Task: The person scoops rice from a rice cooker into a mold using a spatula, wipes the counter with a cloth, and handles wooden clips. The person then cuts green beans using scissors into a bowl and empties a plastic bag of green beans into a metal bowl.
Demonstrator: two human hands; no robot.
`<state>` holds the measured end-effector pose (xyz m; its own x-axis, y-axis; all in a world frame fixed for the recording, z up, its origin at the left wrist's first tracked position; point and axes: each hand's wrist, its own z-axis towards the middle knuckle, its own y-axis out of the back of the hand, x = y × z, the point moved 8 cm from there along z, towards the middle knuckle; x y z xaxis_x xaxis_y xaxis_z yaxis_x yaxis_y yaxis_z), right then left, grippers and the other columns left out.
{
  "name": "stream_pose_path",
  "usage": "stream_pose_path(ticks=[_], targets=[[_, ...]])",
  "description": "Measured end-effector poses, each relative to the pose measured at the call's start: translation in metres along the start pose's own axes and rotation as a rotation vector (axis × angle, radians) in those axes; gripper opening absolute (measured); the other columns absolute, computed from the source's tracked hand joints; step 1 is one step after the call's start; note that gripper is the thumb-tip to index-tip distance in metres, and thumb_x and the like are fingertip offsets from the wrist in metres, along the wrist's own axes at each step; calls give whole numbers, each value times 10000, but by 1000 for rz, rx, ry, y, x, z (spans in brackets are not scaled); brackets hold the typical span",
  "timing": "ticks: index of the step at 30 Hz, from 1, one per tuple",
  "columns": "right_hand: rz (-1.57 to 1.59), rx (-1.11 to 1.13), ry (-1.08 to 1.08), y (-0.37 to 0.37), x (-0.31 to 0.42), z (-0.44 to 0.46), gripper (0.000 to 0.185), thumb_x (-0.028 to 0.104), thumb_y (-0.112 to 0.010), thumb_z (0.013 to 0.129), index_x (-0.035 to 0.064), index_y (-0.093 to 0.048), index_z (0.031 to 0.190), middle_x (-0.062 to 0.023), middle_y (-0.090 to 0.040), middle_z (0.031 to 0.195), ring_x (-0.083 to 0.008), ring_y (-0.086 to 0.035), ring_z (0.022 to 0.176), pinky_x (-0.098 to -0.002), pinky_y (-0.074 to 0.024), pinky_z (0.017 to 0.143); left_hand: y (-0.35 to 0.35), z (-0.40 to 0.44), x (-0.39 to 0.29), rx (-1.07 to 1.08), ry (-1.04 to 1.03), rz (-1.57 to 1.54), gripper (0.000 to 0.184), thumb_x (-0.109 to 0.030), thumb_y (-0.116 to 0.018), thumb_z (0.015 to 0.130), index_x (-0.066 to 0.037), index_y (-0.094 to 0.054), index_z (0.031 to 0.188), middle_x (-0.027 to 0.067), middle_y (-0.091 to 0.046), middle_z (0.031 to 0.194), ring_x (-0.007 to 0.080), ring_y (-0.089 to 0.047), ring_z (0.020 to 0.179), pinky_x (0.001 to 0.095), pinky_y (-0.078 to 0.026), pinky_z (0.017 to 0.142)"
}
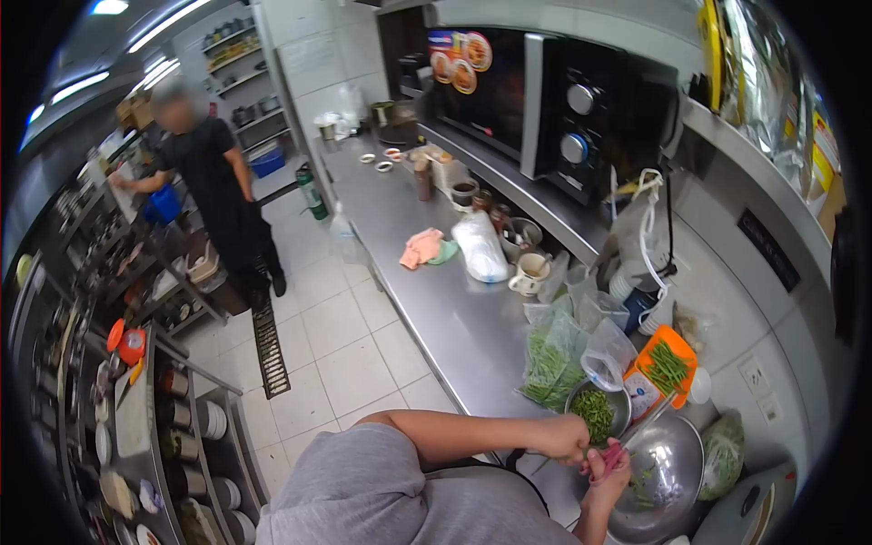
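Observation:
My left hand (561, 438) is closed, fingers bent, in front of a metal pot (625, 413) of chopped green vegetables (592, 414). What it grips is too small to make out. Just below it, my right hand (604, 490) is closed around a pinkish-red thing (607, 460) that looks like a handle. From there a long grey strip, apparently a knife blade (652, 416), slants up and right. Beneath the hands lies a wide steel bowl (677, 454) with a few green pieces inside. Green beans (668, 365) lie on an orange scale (643, 392) behind the pot.
Bags of greens (549, 363) sit along the steel counter (431, 304), with a mug (530, 272), a pink cloth (421, 248) and jars farther left. A microwave (536, 104) stands on the shelf above. Another person (213, 173) stands by the racks across the tiled floor.

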<state>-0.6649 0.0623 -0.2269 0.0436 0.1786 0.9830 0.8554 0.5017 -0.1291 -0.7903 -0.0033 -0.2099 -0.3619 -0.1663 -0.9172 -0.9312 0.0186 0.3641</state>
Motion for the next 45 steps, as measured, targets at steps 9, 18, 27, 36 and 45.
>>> stream_pose_path(ticks=[9,18,27,36,45], targets=[[-596,480,-162,-15,-64,-27,783,301,-821,720,30,-407,1327,-91,-606,905,-182,-600,805,-309,-506,687,57,42,71,300,368,-411,278,-245,-689,852,-14,-667,1005,112,-711,857,176,-692,745,249,-480,602],[-362,509,-384,-4,-92,-11,698,381,-771,776,-20,-468,1260,-68,-595,832,-111,-558,665,-248,-452,564,19,87,99,581,501,-386,251,-167,-650,876,30,-651,1031,122,-673,797,209,-673,712,314,-544,662],[-413,397,-461,21,-120,-20,650,412,-763,779,-24,-499,1183,-26,-567,692,-119,-534,570,-272,-452,541,13,104,91,544,444,-126,238,-209,-615,914,-1,-635,1029,117,-688,866,191,-674,771,313,-539,729],[-334,562,-369,-12,-123,-30,688,465,-665,853,45,-391,1324,-49,-553,899,-110,-496,637,-253,-444,560,35,92,88,-467,82,-853,161,-133,-459,992,-27,-494,1108,114,-652,1047,204,-651,962,283,-520,786],[-212,339,-430,-8,-111,-8,436,355,-665,881,-12,-513,1060,-49,-589,716,-120,-588,584,-242,-448,488,13,68,111,-652,-32,-890,112,-105,-456,991,-72,-499,1089,109,-658,1075,168,-642,933,259,-514,783]])
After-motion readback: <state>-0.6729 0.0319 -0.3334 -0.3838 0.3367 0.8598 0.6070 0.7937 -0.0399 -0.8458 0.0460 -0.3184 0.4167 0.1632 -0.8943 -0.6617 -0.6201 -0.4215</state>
